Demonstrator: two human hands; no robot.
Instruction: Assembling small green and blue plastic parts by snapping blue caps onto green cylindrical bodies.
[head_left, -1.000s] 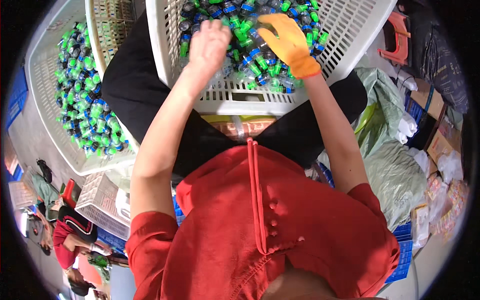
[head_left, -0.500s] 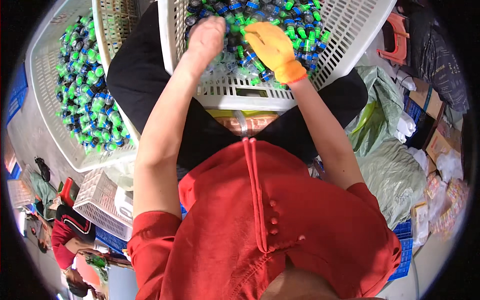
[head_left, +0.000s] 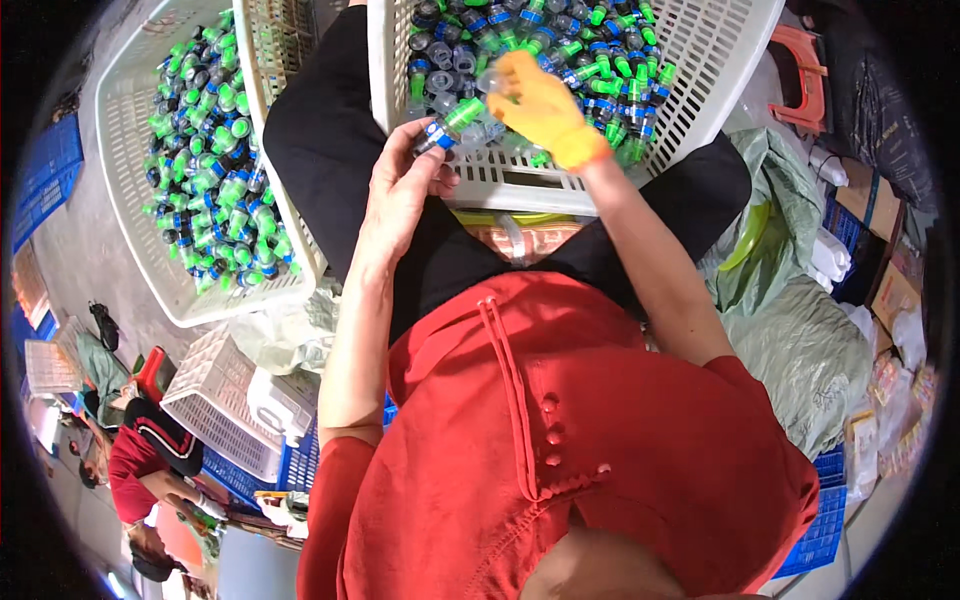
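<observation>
Gripping a small green-topped bottle (head_left: pixel 445 127) between thumb and fingers, the bare left hand (head_left: pixel 398 190) sits at the near left corner of a white slotted crate (head_left: pixel 722 80). The bottle tilts, its blue band nearest the fingers and its green top pointing up and right. The right hand (head_left: pixel 542 110), in a yellow-orange glove, hovers over the crate with its fingers curled near a clear piece; motion blur hides its fingertips, so I cannot tell whether it grasps anything. More bottles (head_left: pixel 610 75) with green tops and blue bands fill the crate, which stands between the person's black-clad legs (head_left: pixel 320 150). To the left, another white crate (head_left: pixel 130 215) holds a heap of similar bottles. A greyish-green plastic sack (head_left: pixel 800 355) lies at the right.
</observation>
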